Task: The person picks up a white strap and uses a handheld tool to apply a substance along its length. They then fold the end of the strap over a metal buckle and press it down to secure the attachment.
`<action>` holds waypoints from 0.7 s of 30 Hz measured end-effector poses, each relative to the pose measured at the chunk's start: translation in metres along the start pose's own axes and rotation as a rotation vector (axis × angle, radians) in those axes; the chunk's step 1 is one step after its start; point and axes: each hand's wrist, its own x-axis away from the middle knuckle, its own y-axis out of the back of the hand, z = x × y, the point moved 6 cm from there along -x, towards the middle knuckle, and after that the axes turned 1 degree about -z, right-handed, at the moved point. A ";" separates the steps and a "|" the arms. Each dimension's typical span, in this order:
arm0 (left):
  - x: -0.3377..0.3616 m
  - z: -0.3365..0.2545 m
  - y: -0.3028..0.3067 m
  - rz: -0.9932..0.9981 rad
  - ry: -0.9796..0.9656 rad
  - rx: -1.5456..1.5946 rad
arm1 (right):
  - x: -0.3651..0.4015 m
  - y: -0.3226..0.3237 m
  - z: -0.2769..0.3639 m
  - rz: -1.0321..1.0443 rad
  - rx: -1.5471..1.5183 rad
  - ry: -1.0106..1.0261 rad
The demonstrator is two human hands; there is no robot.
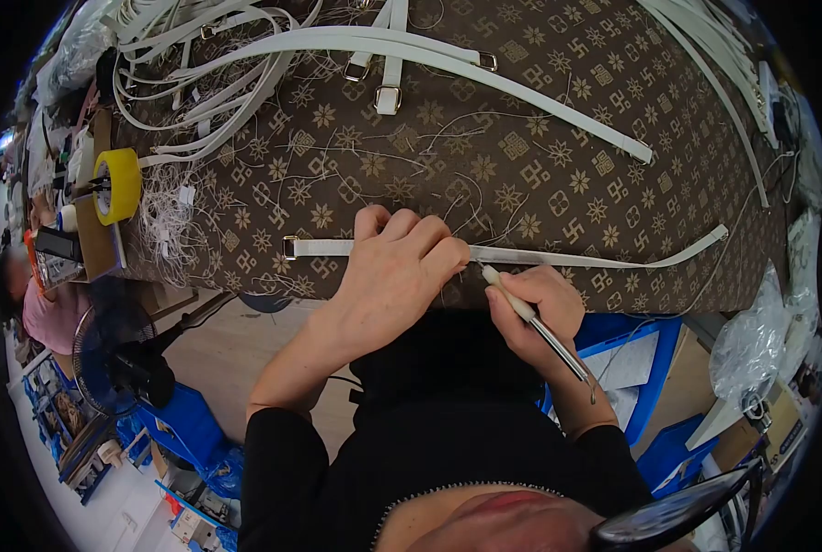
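Observation:
A narrow white belt (595, 261) lies along the near edge of the patterned table, its metal buckle (289, 247) at the left end and its right tip curving up. My left hand (397, 262) has curled fingers gripping the belt near its middle, covering part of it. In my right hand (540, 308) is a pen-shaped tool (551, 339) with a pale front end and a shiny metal rear. Its front end is beside my left fingertips, close to the belt; whether it touches cannot be made out. A thin cord or thread hangs near the tool's rear end.
More white belts (484, 78) lie across the table's far side, with a bundle (719, 69) at right. Loose thread (167, 225) is piled at left near yellow tape (116, 187). A fan (116, 354) and blue bins (185, 423) stand below; another person (52, 313) is at far left.

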 end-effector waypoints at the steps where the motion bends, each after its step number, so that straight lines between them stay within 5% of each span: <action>1: 0.000 0.000 0.001 -0.006 0.004 -0.004 | 0.000 0.000 0.000 0.000 0.000 0.000; 21: 0.000 0.000 0.000 -0.009 0.010 0.008 | 0.000 -0.001 0.000 0.010 0.009 0.030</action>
